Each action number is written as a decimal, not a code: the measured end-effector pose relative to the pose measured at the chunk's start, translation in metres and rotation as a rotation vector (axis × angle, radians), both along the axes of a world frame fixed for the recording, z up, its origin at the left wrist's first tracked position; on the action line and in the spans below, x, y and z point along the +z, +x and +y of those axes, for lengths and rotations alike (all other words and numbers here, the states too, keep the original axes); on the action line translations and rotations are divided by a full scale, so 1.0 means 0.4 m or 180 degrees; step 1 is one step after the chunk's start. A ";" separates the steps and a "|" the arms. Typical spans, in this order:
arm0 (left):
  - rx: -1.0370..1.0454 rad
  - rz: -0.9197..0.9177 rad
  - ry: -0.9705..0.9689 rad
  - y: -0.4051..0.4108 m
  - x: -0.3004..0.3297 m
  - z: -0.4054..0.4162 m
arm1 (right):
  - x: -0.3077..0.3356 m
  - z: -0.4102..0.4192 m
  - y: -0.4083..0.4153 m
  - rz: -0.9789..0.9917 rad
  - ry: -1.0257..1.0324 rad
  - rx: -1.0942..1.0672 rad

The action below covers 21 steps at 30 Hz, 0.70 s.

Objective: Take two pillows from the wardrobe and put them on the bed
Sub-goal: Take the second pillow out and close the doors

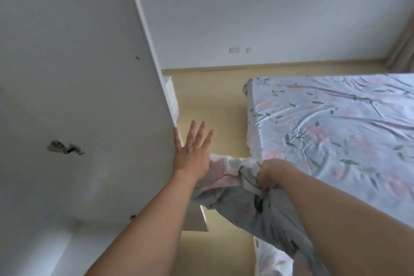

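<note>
Right hand (272,175): closed in a fist on a bunched fold of the pillow (244,197), knuckles up, near and right of centre
Left hand (192,150): flat and spread, fingers apart, gripping nothing; its little-finger edge lies against the edge of the wardrobe door (89,74)
Pillow: hangs from the right fist between the wardrobe and the bed (336,123), its far corner just behind the left hand, its near end trailing down toward the lower right
Handling: judged light and soft; the cover creases and sags under the grip, so it will swing and fold rather than hold its shape, with little to break or slip
Where to hold: a gathered handful of cover at one end, as the fist has it, looks enough; a second hand under the body would steady it
Bed: right side, covered in the same pale floral sheet, no pillow visible on the part in view
Writing: no brand, label or lettering can be read anywhere; two wall plates (238,50) on the far wall are blank at this size
</note>
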State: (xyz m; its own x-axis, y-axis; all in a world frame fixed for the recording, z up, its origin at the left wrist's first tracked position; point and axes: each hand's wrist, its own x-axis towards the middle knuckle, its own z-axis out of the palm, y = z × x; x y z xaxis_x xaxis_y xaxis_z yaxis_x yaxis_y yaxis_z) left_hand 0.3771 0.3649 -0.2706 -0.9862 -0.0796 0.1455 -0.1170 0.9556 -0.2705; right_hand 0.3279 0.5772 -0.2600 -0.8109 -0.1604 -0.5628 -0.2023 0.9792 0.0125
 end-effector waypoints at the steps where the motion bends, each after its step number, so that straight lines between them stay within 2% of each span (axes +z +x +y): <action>1: 0.0067 -0.0017 -0.0074 -0.017 0.007 0.012 | 0.000 0.022 -0.002 0.0018 0.0025 -0.0075; 5: 0.0408 -0.0303 -0.0610 -0.050 0.027 0.042 | -0.002 0.058 -0.012 0.0096 -0.0185 -0.0308; 9: 0.0877 -0.0722 -0.1424 -0.042 0.050 0.017 | -0.019 0.065 -0.040 0.0162 -0.0327 -0.0286; 14: 0.0575 -0.1244 -0.2207 -0.004 0.039 0.003 | -0.041 0.018 -0.060 -0.0012 -0.0033 0.0253; 16: 0.0624 -0.1334 -0.2086 0.004 0.027 0.022 | -0.040 -0.021 -0.057 -0.0137 0.0068 0.0509; 18: 0.0632 -0.1730 -0.1961 0.013 0.021 0.036 | -0.037 -0.060 -0.053 -0.0185 0.0118 0.0741; 19: 0.0565 -0.1702 -0.1442 0.029 0.001 0.038 | -0.037 -0.077 -0.050 -0.0217 0.0129 0.0844; 20: 0.0864 -0.1599 -0.0990 0.039 -0.021 0.033 | -0.040 -0.093 -0.047 -0.0255 0.0143 0.0944; 21: 0.1455 -0.1216 -0.0203 0.056 -0.037 0.025 | -0.044 -0.108 -0.042 -0.0305 0.0149 0.1053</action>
State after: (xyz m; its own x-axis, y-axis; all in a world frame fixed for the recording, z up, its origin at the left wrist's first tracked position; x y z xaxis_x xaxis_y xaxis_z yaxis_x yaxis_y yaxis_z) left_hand 0.3994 0.3749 -0.2855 -0.8374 -0.5110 -0.1943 -0.3956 0.8117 -0.4297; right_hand 0.3110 0.5339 -0.2774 -0.6624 -0.3779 -0.6468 -0.5110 0.8593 0.0213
